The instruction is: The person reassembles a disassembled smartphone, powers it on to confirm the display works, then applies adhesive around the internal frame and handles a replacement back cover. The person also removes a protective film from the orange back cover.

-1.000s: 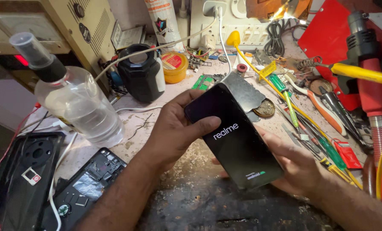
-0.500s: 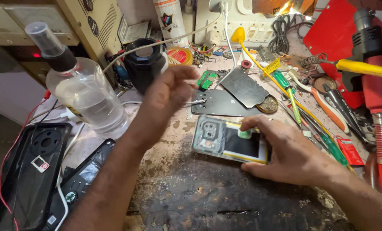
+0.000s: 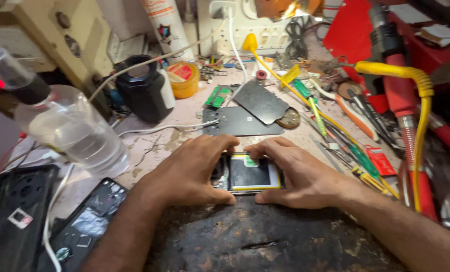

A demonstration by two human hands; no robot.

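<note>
An opened phone body (image 3: 249, 174), its black battery framed in yellow, lies flat on the worn bench. My left hand (image 3: 195, 171) grips its left end, fingers curled over the top edge and thumb below. At the right end my right hand (image 3: 298, 174) holds it the same way. Just beyond the hands lie a dark back cover (image 3: 240, 121) and a second black plate (image 3: 261, 102).
A clear spray bottle (image 3: 66, 128) stands at the left, a black container (image 3: 143, 91) and a yellow tub (image 3: 183, 78) behind. Two phone frames (image 3: 79, 226) lie at lower left. Screwdrivers and tweezers (image 3: 346, 131) crowd the right, beside a red tool with a yellow coiled cable (image 3: 416, 121).
A second ago both hands held a phone up with its screen lit. It now lies open side up on the bench, and my left hand has come back down onto its left end.
</note>
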